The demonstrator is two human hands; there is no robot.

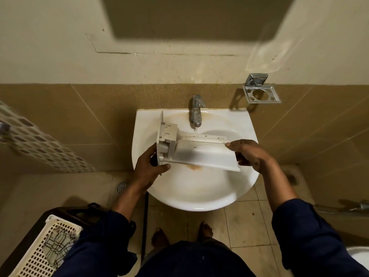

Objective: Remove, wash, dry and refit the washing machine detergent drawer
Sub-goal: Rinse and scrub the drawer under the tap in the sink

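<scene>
I'm gripping the drawer at both ends, left hand and right hand, over the sink; wet from the tap, it could slip and crack.

Over the bowl: the detergent drawer lies crosswise above the sink, spanning from the left rim almost to the right one. Our left hand and right hand grip its two ends, so we find the middle taken.
Back: the tap stands at the rear rim, its spout just above the drawer's far edge, leaving us a narrow gap.
Front: the near part of the bowl lies open below the drawer.
Right wall: a chrome holder juts from the tiles, well apart from the sink.
Lower left: a lattice basket stands near our left sleeve.
</scene>
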